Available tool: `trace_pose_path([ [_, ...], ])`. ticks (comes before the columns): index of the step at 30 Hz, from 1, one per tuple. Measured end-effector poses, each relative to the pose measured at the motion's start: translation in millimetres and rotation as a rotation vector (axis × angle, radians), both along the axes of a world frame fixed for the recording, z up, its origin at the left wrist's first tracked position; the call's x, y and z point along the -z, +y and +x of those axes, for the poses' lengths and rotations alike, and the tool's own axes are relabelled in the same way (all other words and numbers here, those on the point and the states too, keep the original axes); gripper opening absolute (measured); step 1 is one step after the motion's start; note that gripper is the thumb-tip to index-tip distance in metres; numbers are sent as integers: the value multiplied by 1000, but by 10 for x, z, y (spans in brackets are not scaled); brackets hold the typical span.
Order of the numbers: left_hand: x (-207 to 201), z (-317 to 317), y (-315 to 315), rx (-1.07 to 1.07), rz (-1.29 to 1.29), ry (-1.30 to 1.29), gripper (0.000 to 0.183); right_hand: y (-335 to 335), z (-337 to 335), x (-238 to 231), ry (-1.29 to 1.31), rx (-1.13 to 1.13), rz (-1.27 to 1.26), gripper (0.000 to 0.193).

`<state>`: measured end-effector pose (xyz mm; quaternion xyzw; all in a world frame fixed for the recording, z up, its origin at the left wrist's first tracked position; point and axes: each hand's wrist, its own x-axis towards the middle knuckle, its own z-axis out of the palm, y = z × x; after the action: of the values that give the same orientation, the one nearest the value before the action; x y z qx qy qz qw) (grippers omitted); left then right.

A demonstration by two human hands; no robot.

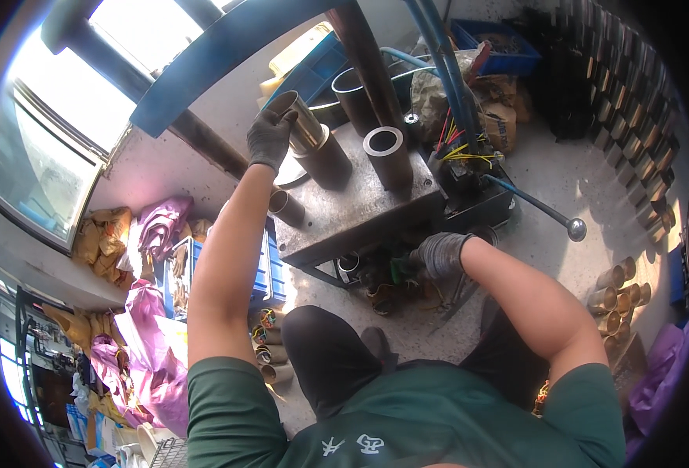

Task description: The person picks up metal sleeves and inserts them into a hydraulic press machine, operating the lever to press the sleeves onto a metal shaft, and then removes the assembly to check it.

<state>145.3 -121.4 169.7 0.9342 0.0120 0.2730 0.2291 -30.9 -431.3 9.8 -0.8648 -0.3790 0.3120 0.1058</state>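
Observation:
My left hand [269, 137], in a dark grey glove, is closed on the upper wall of a shiny metal tube [307, 131]. That tube stands upright, slightly tilted, on top of a dark steel cylinder [329, 162] on the press table [344, 210]. Just below the table's front edge, my gloved right hand [441, 254] looks curled next to a green part [397, 270]. Shadow hides its fingertips and whatever they grip. A thick-walled dark steel tube [389, 160] stands to the right of the cylinder, and a shorter dark tube [287, 209] sits at the table's left edge.
A curved blue beam [227, 47] and a steel column [366, 66] rise over the table. To the right are exposed coloured wires [461, 152] and a ball-ended lever [575, 228]. Stacked metal tubes [614, 300] fill the far right; pink sacks [153, 343] and a blue crate [270, 269] lie left.

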Motion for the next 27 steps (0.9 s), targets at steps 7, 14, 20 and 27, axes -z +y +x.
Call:
trace_pose_path([
  [7, 115, 28, 121, 167, -75, -76, 44, -90, -15, -164, -85, 56, -15, 52],
  [14, 1411, -842, -193, 458, -790, -207, 35, -121, 233, -256, -500, 354, 481, 68],
  [20, 2313, -2230, -862, 661, -742, 653, 40, -20, 834, 289, -661, 736, 636, 92],
  [27, 2202, -2459, -976, 825, 357, 852, 46, 484, 1834, 757, 1017, 974, 2136, 64],
])
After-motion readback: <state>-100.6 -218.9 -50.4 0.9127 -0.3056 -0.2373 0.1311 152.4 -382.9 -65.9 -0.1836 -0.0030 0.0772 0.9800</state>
